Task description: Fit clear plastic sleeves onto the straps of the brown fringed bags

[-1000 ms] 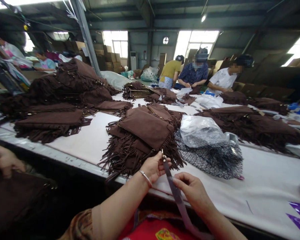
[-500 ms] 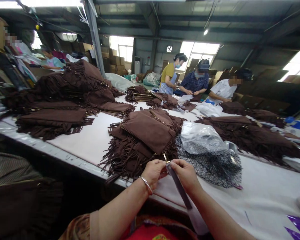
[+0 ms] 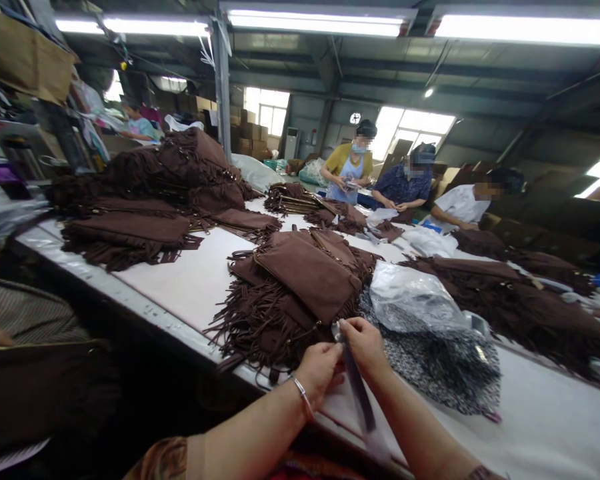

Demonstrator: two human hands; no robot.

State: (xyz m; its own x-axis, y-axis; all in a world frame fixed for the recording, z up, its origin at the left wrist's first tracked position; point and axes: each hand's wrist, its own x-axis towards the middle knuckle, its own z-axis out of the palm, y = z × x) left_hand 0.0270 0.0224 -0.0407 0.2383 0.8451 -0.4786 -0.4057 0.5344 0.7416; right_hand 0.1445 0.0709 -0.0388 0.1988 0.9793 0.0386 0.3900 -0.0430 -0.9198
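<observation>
Since the earlier frame, my left hand [image 3: 320, 373] has dropped a little, so its fingertips now sit just below those of my right hand [image 3: 365, 347], and the whole view has tipped upward. From my distant post I see both bare hands at the near edge of a pale table [image 3: 555, 393], at the top of a dark strap [image 3: 357, 390] that runs down toward the body. The right fingers are narrow, pinching the strap near its shiny end [image 3: 337, 330]. The left fingers are nearly closed against the strap's edge; whether they grip it, I cannot tell. Just beyond lies a brown fringed bag [image 3: 313, 273] on a heap of similar ones, with clear plastic [image 3: 415, 297] over speckled cloth [image 3: 440, 363] to its right. I judge the step in hand to be fine work at the strap's end; the next move seems to call for a steady hold and small finger motions.
</observation>
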